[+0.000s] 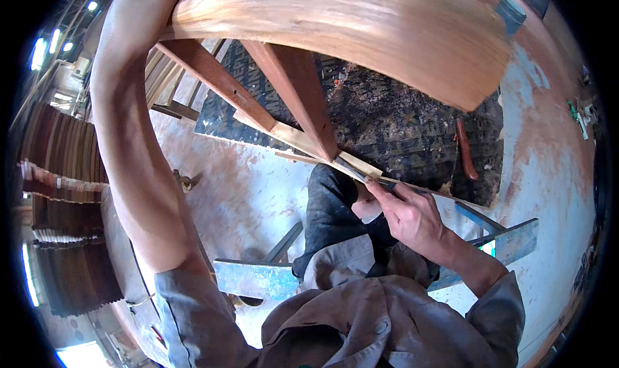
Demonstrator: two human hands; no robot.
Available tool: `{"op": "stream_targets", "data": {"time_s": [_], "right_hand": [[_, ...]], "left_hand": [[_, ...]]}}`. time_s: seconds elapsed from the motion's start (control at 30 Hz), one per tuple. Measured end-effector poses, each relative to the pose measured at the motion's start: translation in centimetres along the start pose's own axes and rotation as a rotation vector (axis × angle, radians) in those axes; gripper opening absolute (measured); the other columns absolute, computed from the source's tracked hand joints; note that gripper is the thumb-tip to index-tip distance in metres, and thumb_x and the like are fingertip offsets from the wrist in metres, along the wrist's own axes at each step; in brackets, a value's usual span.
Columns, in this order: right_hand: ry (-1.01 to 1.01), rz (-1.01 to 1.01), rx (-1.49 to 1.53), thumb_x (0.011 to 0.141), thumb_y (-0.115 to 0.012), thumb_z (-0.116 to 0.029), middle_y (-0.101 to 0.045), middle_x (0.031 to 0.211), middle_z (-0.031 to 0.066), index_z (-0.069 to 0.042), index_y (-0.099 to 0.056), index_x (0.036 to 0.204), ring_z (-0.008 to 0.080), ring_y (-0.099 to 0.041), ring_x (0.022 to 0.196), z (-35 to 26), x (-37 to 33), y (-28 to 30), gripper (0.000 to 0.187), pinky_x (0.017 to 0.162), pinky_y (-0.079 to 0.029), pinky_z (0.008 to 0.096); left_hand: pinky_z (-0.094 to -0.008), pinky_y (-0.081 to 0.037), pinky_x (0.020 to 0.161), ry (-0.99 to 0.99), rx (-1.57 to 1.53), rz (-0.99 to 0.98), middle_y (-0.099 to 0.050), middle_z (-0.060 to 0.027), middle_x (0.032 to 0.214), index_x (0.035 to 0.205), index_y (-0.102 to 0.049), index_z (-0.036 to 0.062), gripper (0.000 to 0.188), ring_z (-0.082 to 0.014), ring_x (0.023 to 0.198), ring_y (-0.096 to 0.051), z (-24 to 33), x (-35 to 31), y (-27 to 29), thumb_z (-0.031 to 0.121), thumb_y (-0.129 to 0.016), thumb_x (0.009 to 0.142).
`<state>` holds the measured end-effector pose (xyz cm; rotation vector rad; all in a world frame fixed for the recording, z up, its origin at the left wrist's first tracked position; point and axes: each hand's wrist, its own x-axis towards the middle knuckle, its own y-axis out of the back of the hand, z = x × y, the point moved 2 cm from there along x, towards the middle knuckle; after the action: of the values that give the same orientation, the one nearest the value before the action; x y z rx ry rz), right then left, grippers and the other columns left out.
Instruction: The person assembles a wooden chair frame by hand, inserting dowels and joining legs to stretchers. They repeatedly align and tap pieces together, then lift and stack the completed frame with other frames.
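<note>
My right hand [412, 218] is closed around a thin metal-bladed hand tool [351, 169], its index finger stretched along it. The tool's tip meets the foot of a reddish-brown wooden leg [298, 91], and its handle is mostly hidden in my fingers. This leg and a second slanting leg [222, 84] meet a pale wooden strip [296, 138]. Above them spans a broad, curved wooden piece [348, 29] with visible grain. My left forearm [132, 129] reaches up past its left end; the left hand is out of the picture.
Beneath the wood lies a dark, dust-strewn board [400, 123]. A tool with a reddish handle [465, 152] rests on its right part. I sit on a worn blue bench [255, 278]. Stacked brown wooden pieces [64, 207] stand at the left; a grey bucket [510, 15] is far right.
</note>
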<state>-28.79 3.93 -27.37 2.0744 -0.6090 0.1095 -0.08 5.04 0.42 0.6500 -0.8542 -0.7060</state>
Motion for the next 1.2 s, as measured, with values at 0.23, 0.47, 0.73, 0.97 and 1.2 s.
{"op": "stream_targets", "data": {"time_s": [0.23, 0.47, 0.73, 0.97, 1.2], "right_hand": [[-0.157, 0.111, 0.439, 0.095, -0.063, -0.001, -0.071, 0.091, 0.0231, -0.004, -0.065, 0.137, 0.0371, -0.073, 0.078, 1.5, -0.2, -1.0, 0.042, 0.068, -0.058, 0.0407], [-0.023, -0.004, -0.009, 0.087, -0.07, -0.003, -0.066, 0.083, 0.0154, -0.008, -0.067, 0.136, 0.0321, -0.071, 0.071, 1.0, -1.4, 1.6, 0.049, 0.064, -0.059, 0.0427], [0.031, 0.095, 0.075, 0.086, -0.073, -0.008, -0.065, 0.083, 0.0161, -0.01, -0.064, 0.14, 0.0322, -0.072, 0.07, 1.6, -0.8, -0.3, 0.055, 0.06, -0.059, 0.0443], [-0.014, -0.016, -0.134, 0.077, -0.079, -0.015, -0.063, 0.077, 0.0141, -0.012, -0.063, 0.141, 0.0313, -0.07, 0.061, 1.1, 0.4, 0.0, 0.066, 0.053, -0.059, 0.0421], [-0.106, 0.072, -0.012, 0.085, -0.073, -0.008, -0.067, 0.082, 0.0168, -0.01, -0.066, 0.136, 0.0353, -0.07, 0.063, 0.7, 0.1, -0.8, 0.051, 0.06, -0.059, 0.0445]], "left_hand": [[-0.0296, -0.035, 0.049, -0.06, -0.066, -0.045, -0.049, 0.0036, 0.05, 0.054, -0.062, 0.0074, 0.068, -0.0077, 0.048, -0.043, -1.4, 0.5, 0.6, 0.059, -0.065, 0.098], [-0.0285, -0.034, 0.049, -0.179, -0.054, 0.11, -0.052, 0.0031, 0.052, 0.056, -0.063, 0.0076, 0.067, -0.0078, 0.049, -0.046, -1.9, -0.8, 0.2, 0.059, -0.063, 0.099], [-0.028, -0.036, 0.052, -0.221, -0.028, 0.122, -0.053, 0.0021, 0.057, 0.066, -0.064, 0.0062, 0.064, -0.0086, 0.054, -0.047, -1.2, -1.1, -0.4, 0.06, -0.061, 0.099], [-0.0276, -0.038, 0.056, -0.253, -0.024, 0.049, -0.056, 0.0015, 0.065, 0.078, -0.067, 0.0049, 0.058, -0.0087, 0.06, -0.051, -0.9, -1.1, -0.2, 0.059, -0.061, 0.1], [-0.0306, -0.049, 0.078, -0.151, -0.006, 0.205, -0.069, -0.0064, 0.083, 0.088, -0.075, 0.0037, 0.064, -0.0157, 0.079, -0.063, -5.3, 0.9, 1.4, 0.064, -0.058, 0.099]]}}
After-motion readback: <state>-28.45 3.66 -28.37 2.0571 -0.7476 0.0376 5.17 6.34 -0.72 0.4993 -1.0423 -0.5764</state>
